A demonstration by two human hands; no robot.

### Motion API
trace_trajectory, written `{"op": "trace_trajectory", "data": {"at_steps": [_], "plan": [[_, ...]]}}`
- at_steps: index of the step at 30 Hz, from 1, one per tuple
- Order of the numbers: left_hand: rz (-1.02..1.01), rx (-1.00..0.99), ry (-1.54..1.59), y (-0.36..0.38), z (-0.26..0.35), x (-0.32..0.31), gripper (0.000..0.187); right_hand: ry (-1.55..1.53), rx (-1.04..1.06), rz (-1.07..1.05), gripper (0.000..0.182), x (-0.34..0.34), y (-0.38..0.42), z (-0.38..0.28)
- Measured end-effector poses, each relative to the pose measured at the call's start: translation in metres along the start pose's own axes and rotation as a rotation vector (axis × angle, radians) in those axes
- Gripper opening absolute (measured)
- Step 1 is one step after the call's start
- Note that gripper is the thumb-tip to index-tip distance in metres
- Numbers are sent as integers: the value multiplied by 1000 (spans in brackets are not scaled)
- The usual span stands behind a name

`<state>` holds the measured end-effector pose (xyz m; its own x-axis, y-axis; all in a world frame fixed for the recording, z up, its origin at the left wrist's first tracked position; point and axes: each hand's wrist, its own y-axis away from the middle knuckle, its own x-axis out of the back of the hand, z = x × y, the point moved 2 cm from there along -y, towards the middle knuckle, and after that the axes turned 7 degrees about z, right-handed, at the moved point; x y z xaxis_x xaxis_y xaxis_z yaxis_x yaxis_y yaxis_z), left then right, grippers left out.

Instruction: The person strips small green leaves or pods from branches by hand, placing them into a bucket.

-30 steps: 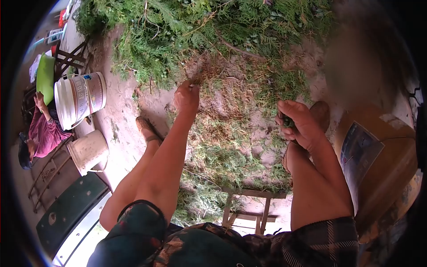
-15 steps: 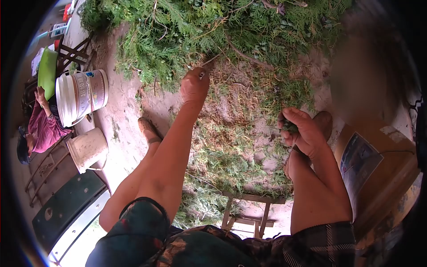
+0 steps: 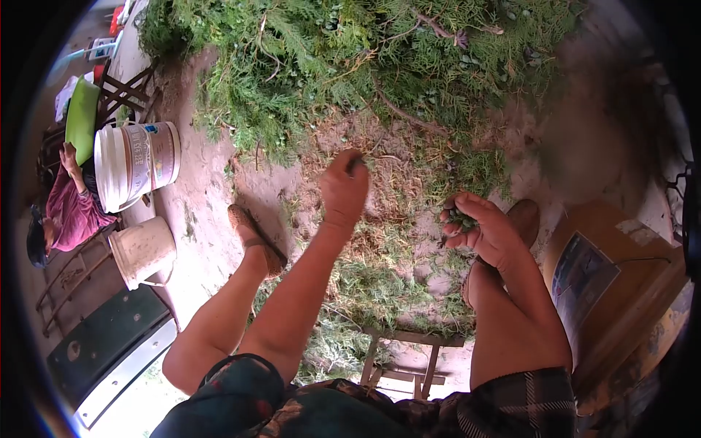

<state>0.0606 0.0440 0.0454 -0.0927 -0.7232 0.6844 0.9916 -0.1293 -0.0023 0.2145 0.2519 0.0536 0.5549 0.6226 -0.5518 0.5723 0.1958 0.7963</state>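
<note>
My left hand [image 3: 345, 188] is closed above the littered floor, just below the near edge of a large pile of green conifer branches [image 3: 328, 66]. Something small and dark shows at its fingertips, too small to make out. Curled into a cup, my right hand [image 3: 493, 230] holds a handful of small green cones [image 3: 460, 219] against its fingers. Similar pale blue-green cones dot the branches. Beneath and between both hands lie brown and green clippings [image 3: 387, 197].
At left stand a white printed bucket [image 3: 139, 164] and a plain pale bucket [image 3: 142, 252]. A person in a pink top [image 3: 73, 197] sits beyond them near a green basin [image 3: 82, 120]. A wooden stool frame [image 3: 412, 339] is by my legs; a brown box [image 3: 621, 270] stands right.
My left hand has drawn back from the pile, downward and slightly right. My right hand has shifted slightly left and down, its fingers a little looser around the cones.
</note>
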Motion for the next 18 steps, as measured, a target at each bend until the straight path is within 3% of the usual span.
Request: {"op": "trace_trajectory", "data": {"at_steps": [5, 10, 12, 14, 16, 18], "plan": [[120, -208, -259, -43, -29, 6, 15, 19, -16, 19, 22, 3, 3, 1], [41, -109, -352, -47, -21, -3, 14, 24, 5, -9, 23, 7, 1, 3], [-40, 154, -254, -35, -5, -2, 20, 21, -18, 27, 25, 4, 1, 3], [-129, 34, -61, 2, 33, -5, 23, -94, -33, -24, 26, 6, -1, 7], [-396, -204, 113, 42, 64, -9, 24, -199, -61, -80, 27, 2, -1, 9], [-312, -89, 133, 34, 62, -4, 24, -320, -146, -71, 27, -4, 4, 3]]}}
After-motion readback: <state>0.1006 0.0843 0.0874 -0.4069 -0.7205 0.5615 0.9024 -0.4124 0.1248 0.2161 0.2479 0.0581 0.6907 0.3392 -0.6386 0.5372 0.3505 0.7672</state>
